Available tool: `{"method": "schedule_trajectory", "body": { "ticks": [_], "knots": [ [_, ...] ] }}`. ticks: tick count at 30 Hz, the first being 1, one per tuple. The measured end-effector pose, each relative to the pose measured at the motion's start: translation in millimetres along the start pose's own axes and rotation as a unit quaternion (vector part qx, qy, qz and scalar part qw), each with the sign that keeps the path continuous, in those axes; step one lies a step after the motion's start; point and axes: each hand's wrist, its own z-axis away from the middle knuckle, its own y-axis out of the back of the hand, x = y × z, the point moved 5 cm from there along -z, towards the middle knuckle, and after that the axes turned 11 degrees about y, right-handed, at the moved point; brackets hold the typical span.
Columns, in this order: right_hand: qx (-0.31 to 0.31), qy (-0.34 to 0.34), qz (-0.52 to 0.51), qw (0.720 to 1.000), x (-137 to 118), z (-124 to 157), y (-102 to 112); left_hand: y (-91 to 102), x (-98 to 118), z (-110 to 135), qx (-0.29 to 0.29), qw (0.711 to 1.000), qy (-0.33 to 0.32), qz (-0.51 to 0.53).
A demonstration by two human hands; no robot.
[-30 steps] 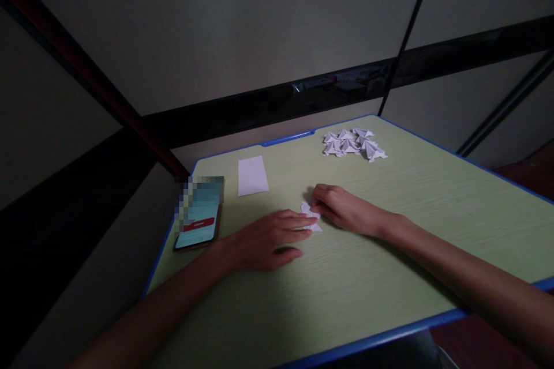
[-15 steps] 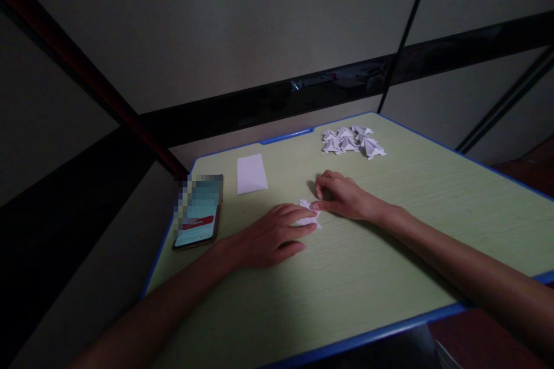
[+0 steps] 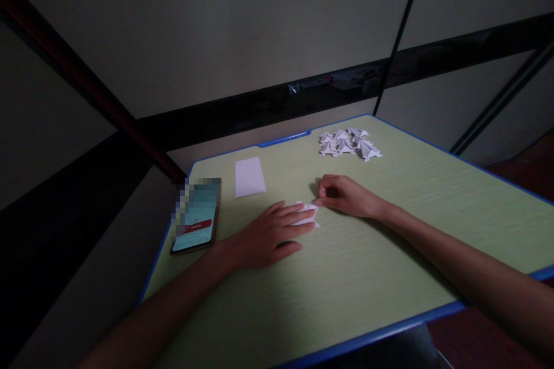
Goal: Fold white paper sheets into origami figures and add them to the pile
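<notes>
A small piece of folded white paper (image 3: 308,216) lies on the table in the middle of the view, with pointed corners showing. My left hand (image 3: 277,233) rests flat over its left part, fingers spread and stretched across it, hiding much of its shape. At the paper's upper right edge is my right hand (image 3: 341,195), its fingers curled and its thumb and forefinger tips together at a corner. Toward the back right sit several folded paper figures (image 3: 350,143), close together in two rows. They look like origami frogs.
A flat white sheet of paper (image 3: 250,177) lies behind my left hand. Near the left edge is a phone (image 3: 197,225) with a lit screen, partly blurred out. The pale green table (image 3: 433,196) has a blue rim and stands against a panelled wall (image 3: 259,29).
My left fingers have spread a little wider over the folded paper. My right thumb has drawn back from on top of the paper to its edge, closing with the forefinger. The view has shifted slightly.
</notes>
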Motion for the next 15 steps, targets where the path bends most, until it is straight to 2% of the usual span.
{"method": "schedule_trajectory", "body": {
  "ticks": [3, 7, 15],
  "knots": [
    [0.018, -0.019, -0.001, 1.000, 3.1, 0.7, -0.7, -0.4, -1.3, 0.0, 0.007, 1.000, 0.016, 0.001],
    [0.000, -0.024, 0.008, 1.000, 4.6, -0.4, -3.5, 1.5, -1.1, -1.1, 0.015, 1.000, 0.026, 0.001],
    [-0.009, -0.048, 0.041, 0.998, -0.2, -0.3, -4.6, 3.7, 0.8, -1.7, 0.019, 1.000, 0.009, -0.003]
  ]
}}
